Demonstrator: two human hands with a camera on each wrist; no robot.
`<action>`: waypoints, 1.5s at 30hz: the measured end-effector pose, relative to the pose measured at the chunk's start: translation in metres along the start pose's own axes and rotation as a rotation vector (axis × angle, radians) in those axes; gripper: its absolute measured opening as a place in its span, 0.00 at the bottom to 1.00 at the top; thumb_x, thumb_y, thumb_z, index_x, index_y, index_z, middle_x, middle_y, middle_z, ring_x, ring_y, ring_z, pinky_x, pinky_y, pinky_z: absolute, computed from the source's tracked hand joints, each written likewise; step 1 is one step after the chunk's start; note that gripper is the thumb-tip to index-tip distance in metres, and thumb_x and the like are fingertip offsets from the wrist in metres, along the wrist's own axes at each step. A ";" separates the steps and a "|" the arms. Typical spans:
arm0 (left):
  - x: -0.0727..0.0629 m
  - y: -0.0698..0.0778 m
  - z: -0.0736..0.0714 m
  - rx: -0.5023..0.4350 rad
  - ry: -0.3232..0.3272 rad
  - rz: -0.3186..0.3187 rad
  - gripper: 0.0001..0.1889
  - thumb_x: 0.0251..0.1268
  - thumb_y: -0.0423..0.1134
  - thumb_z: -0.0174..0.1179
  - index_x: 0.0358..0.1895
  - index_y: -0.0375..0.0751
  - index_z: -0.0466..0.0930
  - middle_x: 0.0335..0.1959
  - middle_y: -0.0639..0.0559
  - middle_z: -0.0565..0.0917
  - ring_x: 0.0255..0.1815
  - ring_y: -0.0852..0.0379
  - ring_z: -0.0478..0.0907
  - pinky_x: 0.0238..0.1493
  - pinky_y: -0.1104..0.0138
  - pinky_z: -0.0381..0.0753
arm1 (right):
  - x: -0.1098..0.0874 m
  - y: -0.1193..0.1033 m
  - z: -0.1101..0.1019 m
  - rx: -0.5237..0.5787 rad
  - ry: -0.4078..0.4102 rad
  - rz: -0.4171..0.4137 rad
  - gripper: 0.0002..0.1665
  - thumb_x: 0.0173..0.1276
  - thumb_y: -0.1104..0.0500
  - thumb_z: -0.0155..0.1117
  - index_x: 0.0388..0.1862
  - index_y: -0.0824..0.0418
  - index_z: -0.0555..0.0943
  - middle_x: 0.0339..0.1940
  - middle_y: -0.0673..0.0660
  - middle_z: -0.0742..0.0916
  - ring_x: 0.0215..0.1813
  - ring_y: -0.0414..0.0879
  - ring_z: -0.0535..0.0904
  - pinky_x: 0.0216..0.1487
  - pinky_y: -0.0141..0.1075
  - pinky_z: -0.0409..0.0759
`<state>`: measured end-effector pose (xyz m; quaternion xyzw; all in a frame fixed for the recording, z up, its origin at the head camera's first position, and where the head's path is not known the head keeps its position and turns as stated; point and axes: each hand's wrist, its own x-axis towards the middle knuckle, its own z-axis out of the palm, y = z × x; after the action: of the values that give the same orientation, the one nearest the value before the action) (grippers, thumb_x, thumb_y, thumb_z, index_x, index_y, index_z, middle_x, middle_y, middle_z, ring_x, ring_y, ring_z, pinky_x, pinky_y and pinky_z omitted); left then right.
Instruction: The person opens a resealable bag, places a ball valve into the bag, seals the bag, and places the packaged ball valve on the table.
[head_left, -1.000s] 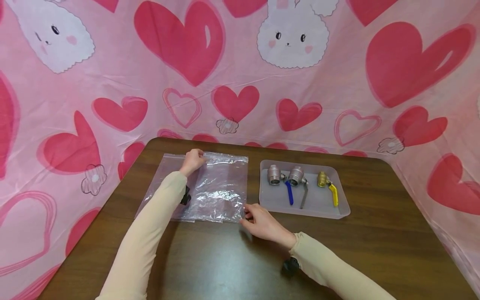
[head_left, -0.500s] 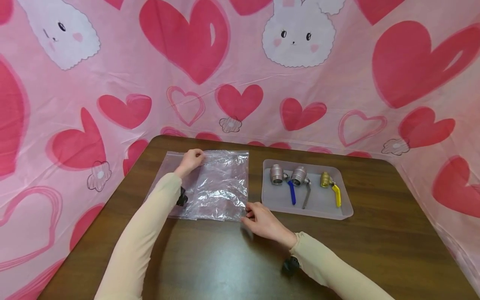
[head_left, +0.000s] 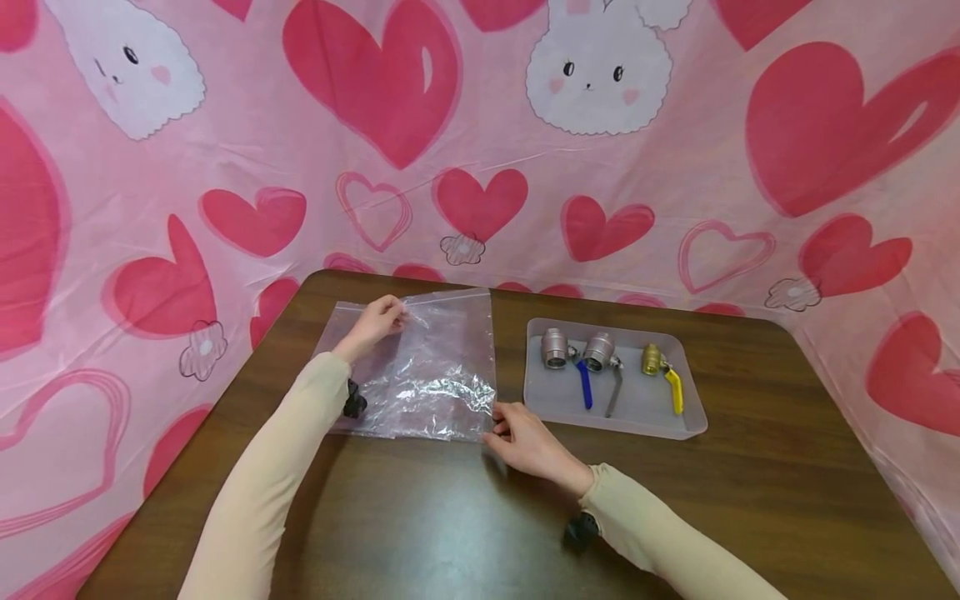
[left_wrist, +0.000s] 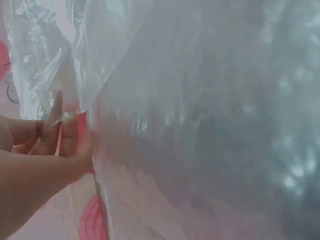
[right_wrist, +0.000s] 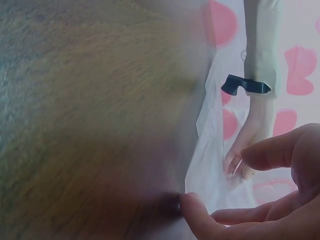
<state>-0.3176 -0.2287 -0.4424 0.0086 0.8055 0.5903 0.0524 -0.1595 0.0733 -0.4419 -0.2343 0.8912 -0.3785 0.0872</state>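
A clear zip-lock bag (head_left: 450, 350) lies on the table with its far edge raised, overlapping other clear plastic to its left. At its far left corner, my left hand (head_left: 375, 323) pinches the film; in the left wrist view the thumb and fingers of the left hand (left_wrist: 47, 145) meet at that corner. My right hand (head_left: 528, 442) is at the near right corner, its fingertips touching the bag's edge. In the right wrist view, thumb and forefinger of the right hand (right_wrist: 270, 200) stand apart, the forefinger tip against the film.
Right of the bag stands a shallow translucent tray (head_left: 615, 423). It holds a ball valve with a blue handle (head_left: 585, 385), one with a grey handle (head_left: 613, 392) and a brass one with a yellow handle (head_left: 674, 392). A pink heart-print cloth (head_left: 480, 125) hangs behind the table (head_left: 420, 533).
The bag's far edge has risen and its upper part looks smoother. My left hand has shifted slightly left with the corner. The right hand stays at its corner. The head view has shifted a little.
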 end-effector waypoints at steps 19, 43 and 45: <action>-0.019 0.003 -0.012 -0.368 -0.150 0.018 0.08 0.82 0.43 0.39 0.43 0.50 0.68 0.32 0.62 0.82 0.37 0.65 0.82 0.39 0.73 0.77 | -0.002 -0.002 -0.001 0.064 -0.014 0.091 0.29 0.66 0.60 0.65 0.60 0.76 0.70 0.51 0.69 0.79 0.46 0.52 0.84 0.49 0.41 0.83; -0.045 0.023 -0.002 -0.443 -0.179 0.021 0.09 0.81 0.43 0.41 0.43 0.55 0.73 0.31 0.62 0.84 0.34 0.66 0.79 0.33 0.73 0.74 | -0.007 0.003 -0.009 0.124 0.022 -0.043 0.07 0.70 0.65 0.59 0.44 0.67 0.77 0.37 0.61 0.87 0.39 0.48 0.84 0.39 0.28 0.80; -0.048 0.025 0.000 -0.444 -0.189 0.029 0.09 0.81 0.43 0.42 0.44 0.55 0.73 0.31 0.63 0.84 0.35 0.66 0.79 0.34 0.73 0.75 | -0.009 0.002 -0.010 0.146 0.013 -0.052 0.06 0.71 0.66 0.58 0.44 0.67 0.77 0.34 0.61 0.86 0.35 0.46 0.83 0.35 0.27 0.80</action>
<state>-0.2709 -0.2250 -0.4147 0.0637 0.6473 0.7501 0.1193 -0.1559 0.0852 -0.4366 -0.2479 0.8554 -0.4462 0.0886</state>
